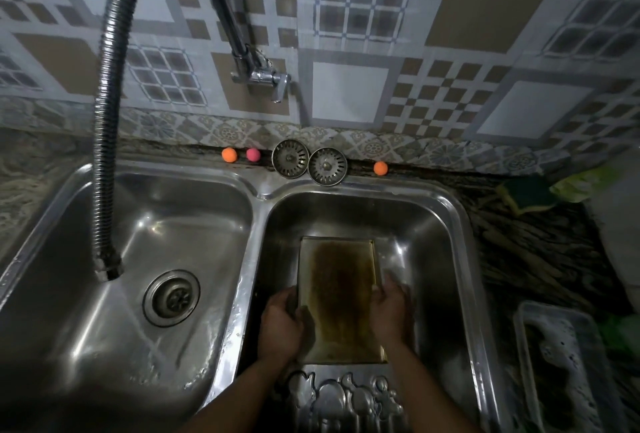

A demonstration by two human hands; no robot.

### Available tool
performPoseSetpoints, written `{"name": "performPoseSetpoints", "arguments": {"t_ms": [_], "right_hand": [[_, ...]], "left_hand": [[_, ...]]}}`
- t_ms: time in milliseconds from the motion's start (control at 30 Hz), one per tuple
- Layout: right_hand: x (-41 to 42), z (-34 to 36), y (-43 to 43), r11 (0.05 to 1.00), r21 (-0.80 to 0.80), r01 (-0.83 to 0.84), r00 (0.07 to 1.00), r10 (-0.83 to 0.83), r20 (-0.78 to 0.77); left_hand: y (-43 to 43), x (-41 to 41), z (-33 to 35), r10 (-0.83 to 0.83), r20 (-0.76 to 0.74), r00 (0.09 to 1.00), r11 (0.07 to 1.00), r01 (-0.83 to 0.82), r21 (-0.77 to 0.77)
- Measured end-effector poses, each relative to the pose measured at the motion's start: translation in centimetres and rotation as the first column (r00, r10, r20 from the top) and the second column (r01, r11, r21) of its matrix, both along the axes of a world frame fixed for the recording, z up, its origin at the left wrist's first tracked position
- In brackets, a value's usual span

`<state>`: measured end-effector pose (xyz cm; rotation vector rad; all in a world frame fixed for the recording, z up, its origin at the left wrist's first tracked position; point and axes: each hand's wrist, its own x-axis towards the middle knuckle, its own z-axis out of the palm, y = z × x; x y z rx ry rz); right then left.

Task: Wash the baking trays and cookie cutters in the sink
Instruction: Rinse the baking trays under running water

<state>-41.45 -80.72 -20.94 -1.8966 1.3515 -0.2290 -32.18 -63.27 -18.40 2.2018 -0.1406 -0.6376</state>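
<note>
A rectangular baking tray [341, 290] with a brown, stained bottom lies in the right basin of the steel sink [460, 221]. My left hand [282, 323] grips its left long edge, fingers curled over the rim. My right hand [389, 311] grips the right long edge the same way. Below the tray, at the near end of the basin, sits a metal mould tray with shaped cookie-cutter forms [343, 398], partly cut off by the frame. A second tray [561, 367], covered in suds, rests on the counter at the right.
A flexible metal faucet hose [104, 121] arcs down over the left basin, ending above its drain [172, 297]. Two sink strainers [308, 161] and three small coloured balls [229, 154] line the back ledge. A green-yellow sponge [526, 193] lies on the right counter.
</note>
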Motion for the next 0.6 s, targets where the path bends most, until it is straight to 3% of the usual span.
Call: {"name": "performPoseSetpoints", "arguments": {"t_ms": [167,300,500,600], "right_hand": [[5.2,5.4,-1.7,0.987,-0.045,-0.155,0.98,0.159,0.12],[10.8,11.6,-1.0,0.951,-0.147,-0.273,0.919,0.303,0.251],[16.6,22.3,0.8,0.889,-0.349,-0.296,0.849,0.412,0.331],[18.2,25.6,1.7,0.856,-0.435,-0.28,0.828,0.445,0.342]], "left_hand": [[-0.1,1.4,4.4,-0.056,0.151,0.987,0.995,0.067,-0.07],[1.7,2.1,10.6,-0.086,0.401,0.912,0.968,0.172,-0.185],[6.3,3.4,21.3,-0.005,0.767,0.642,0.92,0.303,-0.247],[9.5,4.1,24.4,0.066,0.889,0.453,0.944,0.259,-0.202]]}}
